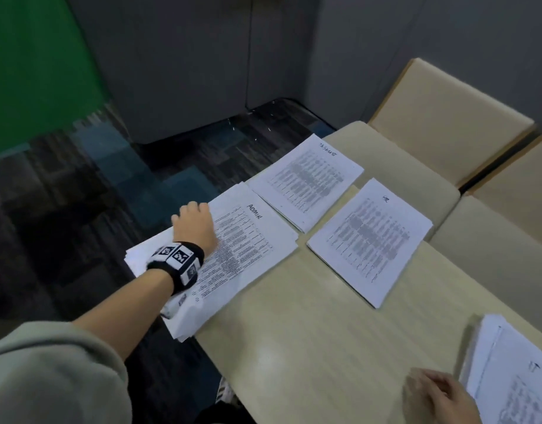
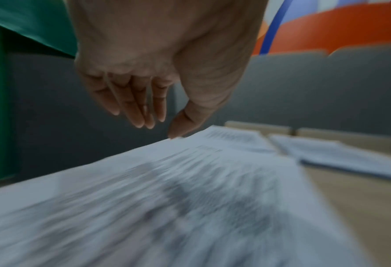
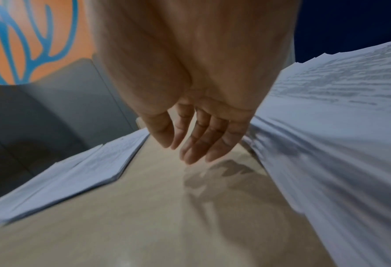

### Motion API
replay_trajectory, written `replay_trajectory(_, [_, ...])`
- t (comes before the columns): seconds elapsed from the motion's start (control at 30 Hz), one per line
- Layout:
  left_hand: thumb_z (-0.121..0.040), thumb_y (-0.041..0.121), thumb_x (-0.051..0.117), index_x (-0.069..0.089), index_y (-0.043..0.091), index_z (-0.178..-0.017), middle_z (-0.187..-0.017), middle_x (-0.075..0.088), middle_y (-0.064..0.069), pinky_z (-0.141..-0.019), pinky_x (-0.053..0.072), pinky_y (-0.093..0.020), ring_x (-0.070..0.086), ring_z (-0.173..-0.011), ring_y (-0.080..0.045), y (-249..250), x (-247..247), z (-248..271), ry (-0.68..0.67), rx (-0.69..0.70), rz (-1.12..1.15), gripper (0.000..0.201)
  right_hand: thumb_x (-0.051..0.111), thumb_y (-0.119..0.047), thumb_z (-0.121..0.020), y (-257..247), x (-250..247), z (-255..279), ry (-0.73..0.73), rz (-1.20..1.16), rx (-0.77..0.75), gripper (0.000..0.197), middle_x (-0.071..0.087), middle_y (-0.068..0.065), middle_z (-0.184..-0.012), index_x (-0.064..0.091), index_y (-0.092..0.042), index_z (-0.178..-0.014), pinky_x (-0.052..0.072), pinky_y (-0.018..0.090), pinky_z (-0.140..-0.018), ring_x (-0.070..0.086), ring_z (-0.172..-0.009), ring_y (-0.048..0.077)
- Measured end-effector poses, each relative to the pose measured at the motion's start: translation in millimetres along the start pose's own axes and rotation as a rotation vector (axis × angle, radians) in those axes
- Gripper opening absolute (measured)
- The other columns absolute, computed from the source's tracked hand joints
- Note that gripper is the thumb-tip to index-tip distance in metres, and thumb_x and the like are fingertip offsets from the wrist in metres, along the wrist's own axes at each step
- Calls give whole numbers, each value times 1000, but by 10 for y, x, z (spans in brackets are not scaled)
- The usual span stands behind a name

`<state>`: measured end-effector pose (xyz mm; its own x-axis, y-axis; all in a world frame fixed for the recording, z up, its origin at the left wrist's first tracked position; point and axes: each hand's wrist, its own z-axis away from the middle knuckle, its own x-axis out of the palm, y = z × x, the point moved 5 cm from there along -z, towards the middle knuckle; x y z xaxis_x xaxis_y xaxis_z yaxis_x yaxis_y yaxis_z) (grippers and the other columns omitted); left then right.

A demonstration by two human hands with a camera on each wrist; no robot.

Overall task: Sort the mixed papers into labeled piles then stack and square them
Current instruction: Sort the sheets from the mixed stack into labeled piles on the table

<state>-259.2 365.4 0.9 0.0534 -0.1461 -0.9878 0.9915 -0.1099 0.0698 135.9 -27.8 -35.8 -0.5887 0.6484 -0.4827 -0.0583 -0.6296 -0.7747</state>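
Note:
Three labelled paper piles lie on the beige table: one headed ADMIN hanging over the left edge, a second beyond it, and a third marked HR to the right. My left hand reaches over the far left edge of the ADMIN pile; in the left wrist view its fingers hang straight and together, with the thumb tip at the sheet's edge. My right hand hovers low over bare table with relaxed fingers, beside a thick unsorted stack.
Padded beige chairs stand along the table's far and right sides. Dark patterned carpet lies below the left table edge. Grey partition walls and a green panel close off the back.

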Motion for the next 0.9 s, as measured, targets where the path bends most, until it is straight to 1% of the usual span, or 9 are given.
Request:
replay_trajectory(0.07, [-83, 17, 57, 51, 14, -113, -115, 54, -6, -92, 41, -41, 51, -106, -28, 523, -55, 92, -19, 125, 148, 30, 66, 8, -87, 71, -235, -83, 93, -5, -5, 10, 72, 22, -75, 65, 0, -81, 47, 5, -48, 64, -57, 16])
replay_trajectory(0.1, [-85, 19, 57, 54, 16, -109, -113, 56, -5, -91, 43, -42, 53, -105, -28, 809, -67, 173, -49, 191, 237, 24, 67, 5, -87, 102, -369, -107, 127, 5, -23, 11, 71, 26, -85, 67, -4, -82, 47, 5, -50, 66, -56, 11])
replay_trajectory(0.17, [-86, 19, 58, 58, 17, -100, -107, 61, -3, -89, 47, -40, 58, -100, -26, 1413, -76, 411, -130, 312, 432, 13, 65, 3, -90, 169, -646, -115, 171, 19, -34, 5, 69, 22, -89, 67, -2, -89, 46, 3, -52, 67, -58, 1])
replay_trajectory(0.3, [-87, 13, 60, 63, 17, -92, -94, 65, 3, -78, 51, -32, 62, -86, -18, 2641, -3, 1098, -300, 509, 675, 6, 65, -6, -92, 355, -1266, -113, 285, 80, -58, 3, 68, 14, -95, 68, -7, -94, 48, 17, -68, 64, -96, 33])
replay_trajectory(0.43, [-87, 15, 60, 61, 19, -87, -87, 62, 6, -72, 51, -30, 60, -77, -17, 3661, 269, 1870, -443, 634, 694, 5, 66, -17, -90, 695, -1892, -107, 385, 219, 61, 12, 68, 13, -103, 68, -12, -101, 46, 37, -87, 60, -97, 32])
replay_trajectory(0.5, [-87, 16, 60, 63, 18, -90, -90, 63, 5, -71, 47, -27, 59, -78, -17, 4048, 475, 2227, -500, 675, 654, 5, 69, -20, -88, 849, -2129, -119, 428, 275, 116, 26, 66, 16, -113, 67, -8, -111, 46, 40, -91, 60, -103, 35])
replay_trajectory(0.7, [-91, 20, 58, 64, 11, -116, -109, 68, -1, -79, 44, -25, 62, -97, -21, 4597, 946, 2830, -504, 682, 478, 28, 76, -33, -82, 1219, -2393, -314, 367, 279, 184, 51, 61, 16, -119, 61, -4, -121, 47, 40, -96, 58, -111, 34])
replay_trajectory(0.8, [-92, 24, 57, 66, 12, -114, -109, 69, -3, -79, 41, -23, 62, -100, -22, 4684, 1030, 2961, -476, 671, 383, 26, 80, -34, -79, 1295, -2435, -376, 357, 205, 188, 51, 62, 10, -112, 60, -6, -116, 48, 37, -94, 60, -106, 30])
replay_trajectory(0.9, [-91, 25, 57, 68, 13, -106, -104, 71, -5, -76, 42, -24, 63, -95, -24, 4702, 1020, 2980, -434, 613, 384, 22, 83, -29, -77, 1298, -2445, -398, 361, 119, 177, 37, 64, 6, -96, 62, -8, -100, 49, 32, -78, 62, -90, 26])
